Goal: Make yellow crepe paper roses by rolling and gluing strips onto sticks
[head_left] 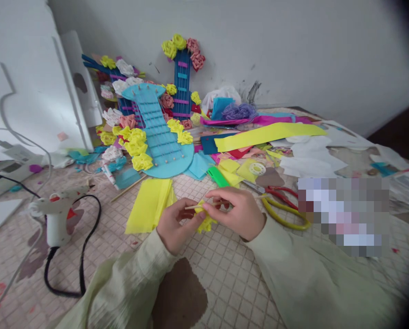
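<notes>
In the head view, the left hand (pixel 175 224), fingers nearly closed, pinches yellow crepe paper (pixel 206 225); the right hand (pixel 242 208) pinches a thin stick (pixel 191 207), mid-bench (pixel 232 274). Apparently paper is being wound on the stick, which calls for steady fingertips. A yellow handle (pixel 286 224) may crowd the right wrist; a glue gun (pixel 57 219) stands toward the left edge, a blue guitar shape (pixel 161 132) toward the back edge.

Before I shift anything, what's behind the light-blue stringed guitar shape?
Behind the light-blue guitar shape, dark-blue stringed pieces and paper flowers partly show; whatever its body covers can't be seen.
</notes>
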`<state>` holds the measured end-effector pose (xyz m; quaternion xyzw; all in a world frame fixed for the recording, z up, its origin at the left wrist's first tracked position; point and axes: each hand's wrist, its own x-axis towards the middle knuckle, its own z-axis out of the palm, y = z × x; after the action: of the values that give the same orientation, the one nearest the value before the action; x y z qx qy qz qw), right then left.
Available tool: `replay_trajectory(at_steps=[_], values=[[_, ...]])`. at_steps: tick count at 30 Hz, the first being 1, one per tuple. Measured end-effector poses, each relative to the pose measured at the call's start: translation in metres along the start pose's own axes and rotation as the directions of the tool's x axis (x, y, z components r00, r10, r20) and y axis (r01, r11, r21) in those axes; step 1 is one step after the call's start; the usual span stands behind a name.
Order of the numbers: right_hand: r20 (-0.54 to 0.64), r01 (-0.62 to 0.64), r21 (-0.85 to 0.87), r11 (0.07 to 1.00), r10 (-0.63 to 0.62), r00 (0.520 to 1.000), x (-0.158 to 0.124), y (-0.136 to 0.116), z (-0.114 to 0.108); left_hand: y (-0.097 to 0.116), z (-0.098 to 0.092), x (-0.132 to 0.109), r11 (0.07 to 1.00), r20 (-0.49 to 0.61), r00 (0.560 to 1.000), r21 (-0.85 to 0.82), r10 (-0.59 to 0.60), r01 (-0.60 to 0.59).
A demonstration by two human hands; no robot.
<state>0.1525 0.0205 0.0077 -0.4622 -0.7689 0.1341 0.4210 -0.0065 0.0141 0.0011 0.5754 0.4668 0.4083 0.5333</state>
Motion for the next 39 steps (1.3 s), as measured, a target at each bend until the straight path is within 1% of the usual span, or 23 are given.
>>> replay_trajectory(at_steps=[3, 7, 13, 15, 18, 21, 26, 30, 34, 36, 39], values=[[-0.031, 0.039, -0.025, 0.999, -0.04, 0.999, -0.0003, -0.0014, 0.0005, -0.001, -0.0002, -0.0009, 1.0, -0.011, 1.0, -0.007, 0.007, -0.007], [-0.022, 0.031, -0.016, 0.999, -0.031, 0.999, -0.0017, -0.0024, 0.0011, -0.0049, -0.0012, -0.0002, 0.998, -0.013, 0.998, 0.033, 0.061, -0.061], [0.047, 0.019, 0.024, 1.0, -0.02, 0.999, -0.0019, 0.0002, 0.0007, -0.0052, -0.002, 0.0022, 0.961, -0.025, 0.984, 0.223, 0.176, -0.166], [0.065, 0.018, 0.042, 0.999, -0.02, 0.998, -0.0008, 0.0009, 0.0002, -0.0039, -0.0023, 0.0018, 0.949, -0.023, 0.98, 0.257, 0.195, -0.183], [0.06, 0.021, 0.046, 0.999, -0.024, 0.998, 0.0006, 0.0005, -0.0004, -0.0018, -0.0023, 0.0002, 0.958, -0.015, 0.985, 0.235, 0.17, -0.161], [0.031, 0.018, 0.034, 0.999, -0.019, 0.999, 0.0006, -0.0017, -0.0007, -0.0011, -0.0023, -0.0014, 0.974, -0.014, 0.991, 0.184, 0.134, -0.129], [0.009, -0.028, 0.061, 0.998, 0.027, 1.0, -0.0006, -0.0054, 0.0, -0.002, -0.0028, -0.0014, 0.973, -0.023, 0.987, 0.172, 0.162, -0.156], [0.032, -0.085, 0.104, 0.991, 0.082, 0.996, -0.0006, -0.0053, -0.0008, -0.0017, -0.0033, 0.0, 0.966, -0.027, 0.985, 0.202, 0.171, -0.162], [0.109, -0.124, 0.154, 0.98, 0.108, 0.988, 0.0001, -0.003, -0.0013, -0.0014, -0.0042, 0.001, 0.961, -0.04, 0.982, 0.22, 0.183, -0.17], [0.143, -0.141, 0.19, 0.972, 0.115, 0.983, 0.0002, -0.0016, -0.0009, -0.0014, -0.0045, 0.001, 0.967, -0.053, 0.984, 0.201, 0.17, -0.156], [0.127, -0.136, 0.2, 0.97, 0.112, 0.986, 0.0001, -0.0005, -0.0003, -0.0017, -0.0045, 0.0011, 0.985, -0.058, 0.99, 0.125, 0.129, -0.121]])
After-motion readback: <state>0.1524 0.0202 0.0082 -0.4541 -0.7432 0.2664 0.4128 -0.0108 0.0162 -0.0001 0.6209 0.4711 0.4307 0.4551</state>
